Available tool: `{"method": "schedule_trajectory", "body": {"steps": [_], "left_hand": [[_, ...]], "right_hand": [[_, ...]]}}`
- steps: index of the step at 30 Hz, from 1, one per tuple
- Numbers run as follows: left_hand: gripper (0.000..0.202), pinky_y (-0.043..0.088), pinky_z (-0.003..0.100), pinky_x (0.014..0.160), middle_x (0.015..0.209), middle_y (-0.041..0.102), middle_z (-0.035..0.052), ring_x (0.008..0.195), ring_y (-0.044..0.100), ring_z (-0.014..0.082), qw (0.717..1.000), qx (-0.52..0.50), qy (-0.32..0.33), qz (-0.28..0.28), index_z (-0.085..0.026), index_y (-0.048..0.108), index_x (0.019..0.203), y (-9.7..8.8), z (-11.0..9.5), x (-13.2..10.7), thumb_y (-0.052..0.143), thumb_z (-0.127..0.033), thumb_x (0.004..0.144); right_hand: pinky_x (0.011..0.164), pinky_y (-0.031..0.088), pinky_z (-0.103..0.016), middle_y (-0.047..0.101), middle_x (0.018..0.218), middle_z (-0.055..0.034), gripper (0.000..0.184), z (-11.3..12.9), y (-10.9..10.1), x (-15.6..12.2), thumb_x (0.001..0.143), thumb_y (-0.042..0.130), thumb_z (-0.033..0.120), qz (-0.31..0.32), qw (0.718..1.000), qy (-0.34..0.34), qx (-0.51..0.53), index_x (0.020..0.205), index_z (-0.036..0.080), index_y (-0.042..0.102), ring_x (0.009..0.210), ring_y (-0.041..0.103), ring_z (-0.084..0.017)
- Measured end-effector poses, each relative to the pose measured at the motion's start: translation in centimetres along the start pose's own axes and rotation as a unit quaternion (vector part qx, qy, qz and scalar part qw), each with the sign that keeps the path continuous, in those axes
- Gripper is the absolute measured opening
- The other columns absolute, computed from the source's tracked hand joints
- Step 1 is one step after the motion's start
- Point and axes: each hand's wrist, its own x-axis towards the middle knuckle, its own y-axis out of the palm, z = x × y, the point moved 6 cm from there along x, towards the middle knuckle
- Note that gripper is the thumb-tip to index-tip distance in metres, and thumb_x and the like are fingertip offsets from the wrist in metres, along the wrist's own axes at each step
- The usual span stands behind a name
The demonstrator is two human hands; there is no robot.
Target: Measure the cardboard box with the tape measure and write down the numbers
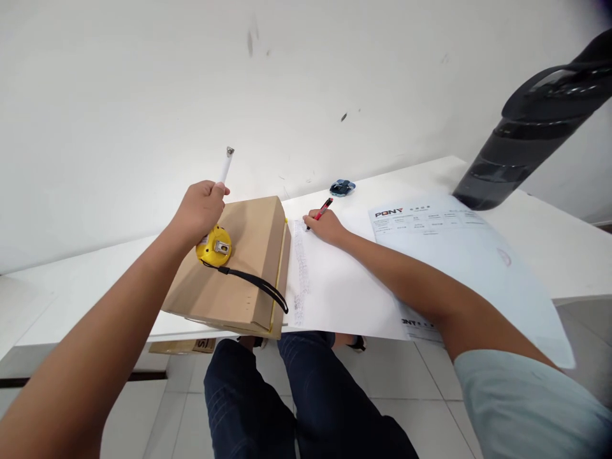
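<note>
Left hand (201, 210) fisted round white tape blade (224, 167), blade pointing up. Round yellow tape measure case (213, 245) sits just below hand on brown cardboard box (243, 268), black strap (253, 281) trailing across lid. Right hand (327, 226) pinches red pen (324, 207), tip on white paper sheet (339, 287) beside box. Box at edge of white table (86, 280).

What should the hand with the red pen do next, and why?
Probably write down a reading: the right hand has the red plastic pen touching the white paper sheet beside a handwritten column, while the left hand holds the yellow tape measure on the brown cardboard box.
</note>
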Motion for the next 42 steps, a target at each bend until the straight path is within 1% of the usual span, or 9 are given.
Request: {"method": "schedule_trajectory", "body": {"steps": [4, 9, 14, 17, 20, 24, 30, 35, 42], "left_hand": [[0.027, 0.036, 0.031, 0.056, 0.058, 0.052, 0.0022, 0.053, 0.045, 0.0179, 1.0, 0.023, -0.003, 0.014, -0.02, 0.07, 0.084, 0.5, 0.0, 0.3, 0.055, -0.041, 0.092], [0.037, 0.035, 0.033, 0.055, 0.06, 0.055, 0.0048, 0.05, 0.044, 0.0175, 0.999, 0.039, 0.008, 0.015, -0.021, 0.068, 0.076, 0.7, 0.1, 0.7, 0.053, -0.05, 0.094], [0.04, 0.035, 0.034, 0.056, 0.059, 0.057, 0.0057, 0.051, 0.045, 0.0189, 0.997, 0.072, 0.012, 0.013, -0.021, 0.063, 0.07, 1.1, 0.0, 1.1, 0.049, -0.047, 0.097], [0.039, 0.035, 0.033, 0.056, 0.057, 0.057, 0.0056, 0.052, 0.046, 0.0195, 0.998, 0.067, 0.015, 0.013, -0.021, 0.062, 0.067, 1.2, -0.1, 1.2, 0.054, -0.046, 0.096], [0.038, 0.035, 0.033, 0.056, 0.057, 0.058, 0.006, 0.054, 0.047, 0.02, 0.997, 0.069, 0.019, 0.009, -0.021, 0.062, 0.067, 1.2, -0.1, 1.3, 0.057, -0.046, 0.094], [0.038, 0.038, 0.035, 0.059, 0.06, 0.059, 0.0064, 0.054, 0.048, 0.0196, 0.996, 0.09, 0.017, 0.017, -0.021, 0.062, 0.069, 1.4, 0.0, 1.4, 0.051, -0.044, 0.098], [0.038, 0.041, 0.035, 0.063, 0.06, 0.056, 0.0038, 0.055, 0.05, 0.0178, 0.994, 0.104, 0.01, 0.02, -0.02, 0.061, 0.075, 1.6, 0.7, 1.9, 0.045, -0.042, 0.102], [0.038, 0.043, 0.035, 0.064, 0.061, 0.056, 0.0045, 0.058, 0.052, 0.0187, 0.994, 0.106, 0.001, 0.011, -0.02, 0.061, 0.077, 1.5, 0.9, 2.0, 0.043, -0.042, 0.102], [0.038, 0.044, 0.037, 0.065, 0.062, 0.055, 0.0057, 0.06, 0.052, 0.0202, 0.99, 0.141, 0.01, 0.004, -0.02, 0.06, 0.075, 1.5, 0.3, 1.7, 0.043, -0.041, 0.101]], "right_hand": [[0.059, 0.029, -0.031, 0.037, 0.053, 0.0039, 0.038, 0.1, -0.2, -0.1, 0.085, 0.054, 0.034, -0.015, 1.0, 0.01, -0.008, 0.054, 0.024, 0.034, 0.058, 0.036, -0.015], [0.058, 0.029, -0.032, 0.038, 0.052, 0.003, 0.04, 0.0, -0.4, -0.1, 0.085, 0.055, 0.031, -0.027, 0.999, 0.024, -0.016, 0.053, 0.025, 0.032, 0.058, 0.036, -0.015], [0.06, 0.031, -0.031, 0.041, 0.054, 0.0031, 0.038, 0.0, -0.1, -0.1, 0.083, 0.056, 0.029, -0.001, 1.0, 0.015, -0.008, 0.052, 0.024, 0.035, 0.059, 0.039, -0.015], [0.06, 0.031, -0.031, 0.041, 0.054, 0.0032, 0.038, 0.1, -0.2, -0.2, 0.084, 0.055, 0.028, -0.004, 1.0, 0.016, -0.007, 0.052, 0.024, 0.035, 0.059, 0.038, -0.015], [0.06, 0.03, -0.031, 0.039, 0.053, 0.0034, 0.039, 0.1, -0.4, -0.4, 0.085, 0.055, 0.028, -0.021, 0.999, 0.022, -0.01, 0.053, 0.024, 0.033, 0.059, 0.037, -0.014], [0.059, 0.028, -0.031, 0.038, 0.052, 0.0036, 0.038, 0.0, -0.8, -0.5, 0.082, 0.055, 0.025, -0.043, 0.998, 0.039, -0.018, 0.052, 0.024, 0.031, 0.058, 0.035, -0.014], [0.059, 0.028, -0.029, 0.039, 0.052, 0.0047, 0.036, 0.1, -0.6, -0.5, 0.081, 0.055, 0.026, -0.02, 0.999, 0.032, -0.014, 0.051, 0.023, 0.035, 0.058, 0.036, -0.013], [0.058, 0.028, -0.029, 0.033, 0.051, 0.0058, 0.036, -0.1, -0.6, -0.5, 0.08, 0.055, 0.024, -0.028, 0.999, 0.033, -0.011, 0.051, 0.024, 0.033, 0.057, 0.034, -0.013], [0.058, 0.026, -0.029, 0.033, 0.049, 0.0062, 0.037, -0.2, -0.8, -0.6, 0.079, 0.055, 0.021, -0.049, 0.998, 0.039, -0.01, 0.051, 0.024, 0.032, 0.056, 0.033, -0.013]]}}
